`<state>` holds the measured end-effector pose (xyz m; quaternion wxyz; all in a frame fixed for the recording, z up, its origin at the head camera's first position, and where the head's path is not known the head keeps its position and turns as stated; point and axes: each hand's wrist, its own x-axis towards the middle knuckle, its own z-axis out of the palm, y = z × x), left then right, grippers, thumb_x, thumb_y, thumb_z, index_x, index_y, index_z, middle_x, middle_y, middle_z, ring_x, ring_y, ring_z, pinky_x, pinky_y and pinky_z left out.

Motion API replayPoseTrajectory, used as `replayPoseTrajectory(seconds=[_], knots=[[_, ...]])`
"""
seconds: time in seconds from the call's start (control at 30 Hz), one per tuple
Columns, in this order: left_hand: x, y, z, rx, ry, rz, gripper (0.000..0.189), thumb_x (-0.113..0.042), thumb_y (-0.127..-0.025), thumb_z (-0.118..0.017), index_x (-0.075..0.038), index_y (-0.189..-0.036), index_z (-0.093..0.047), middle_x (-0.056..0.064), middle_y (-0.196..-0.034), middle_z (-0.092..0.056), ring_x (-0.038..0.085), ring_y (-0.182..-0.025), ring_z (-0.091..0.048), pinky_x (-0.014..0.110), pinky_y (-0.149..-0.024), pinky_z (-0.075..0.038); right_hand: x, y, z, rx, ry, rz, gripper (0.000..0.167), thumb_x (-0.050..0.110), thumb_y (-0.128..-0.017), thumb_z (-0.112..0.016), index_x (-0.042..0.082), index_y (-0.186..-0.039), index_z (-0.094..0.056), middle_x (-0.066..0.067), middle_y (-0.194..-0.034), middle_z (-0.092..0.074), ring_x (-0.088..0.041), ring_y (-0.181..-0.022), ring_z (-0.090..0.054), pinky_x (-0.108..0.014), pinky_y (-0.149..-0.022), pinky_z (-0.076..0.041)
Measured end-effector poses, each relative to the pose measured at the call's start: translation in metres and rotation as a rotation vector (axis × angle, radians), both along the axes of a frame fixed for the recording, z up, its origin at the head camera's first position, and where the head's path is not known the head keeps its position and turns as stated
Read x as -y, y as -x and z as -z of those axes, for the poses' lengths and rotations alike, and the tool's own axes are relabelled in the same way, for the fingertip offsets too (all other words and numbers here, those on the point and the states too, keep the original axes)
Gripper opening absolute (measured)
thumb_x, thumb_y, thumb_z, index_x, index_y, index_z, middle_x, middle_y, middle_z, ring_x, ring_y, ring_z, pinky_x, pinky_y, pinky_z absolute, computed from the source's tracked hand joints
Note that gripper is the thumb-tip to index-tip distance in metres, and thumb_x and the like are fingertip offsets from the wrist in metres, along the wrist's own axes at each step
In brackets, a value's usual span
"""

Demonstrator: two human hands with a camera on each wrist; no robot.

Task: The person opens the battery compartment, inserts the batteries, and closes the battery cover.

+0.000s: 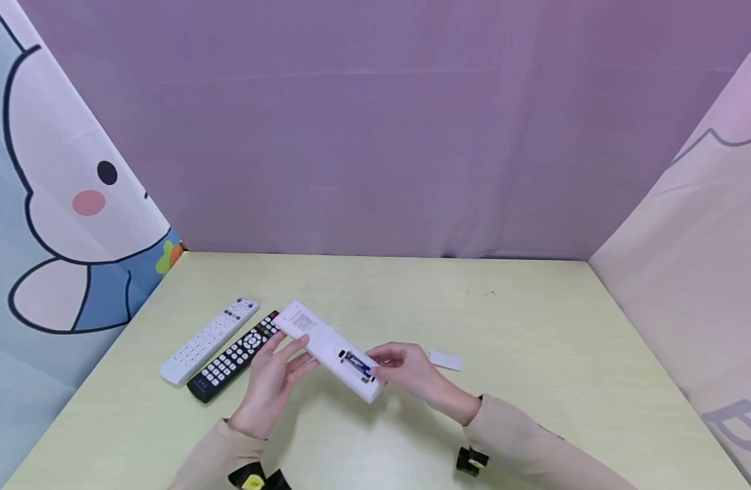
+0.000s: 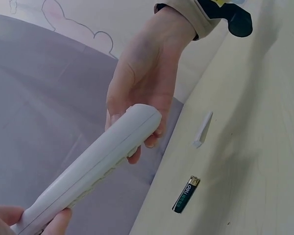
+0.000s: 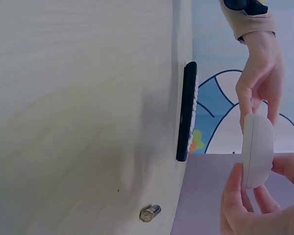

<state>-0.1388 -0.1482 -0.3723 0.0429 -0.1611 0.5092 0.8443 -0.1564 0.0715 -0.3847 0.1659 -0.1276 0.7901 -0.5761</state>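
A white remote control is held tilted above the table, its back facing up. Its battery compartment is uncovered, and a dark blue battery shows inside. My left hand pinches the far-left end between thumb and fingers. At the compartment end, my right hand grips the remote, thumb over the compartment edge and fingers at the other side, as the right wrist view shows. A loose green-and-black battery lies on the table in the left wrist view. Near my right wrist lies a small white cover.
Left of my hands, a black remote and another white remote lie side by side on the pale table. A purple curtain stands behind, with printed cloth panels at the sides.
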Motion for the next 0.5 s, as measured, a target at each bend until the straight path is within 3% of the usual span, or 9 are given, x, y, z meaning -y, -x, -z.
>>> replayPoseTrajectory(seconds=[0.5], knots=[[0.0059, -0.0005, -0.0003, 0.008, -0.003, 0.010, 0.059, 0.003, -0.086, -0.047, -0.005, -0.138, -0.022, 0.004, -0.103, -0.056, 0.018, -0.082, -0.063, 0.029, -0.083, -0.050, 0.0060, 0.0031, 0.0055, 0.013, 0.030, -0.034, 0.033, 0.010, -0.078, -0.064, -0.001, -0.108, -0.059, -0.015, -0.100, -0.061, -0.016, -0.081, -0.059, -0.026, -0.069, -0.054]])
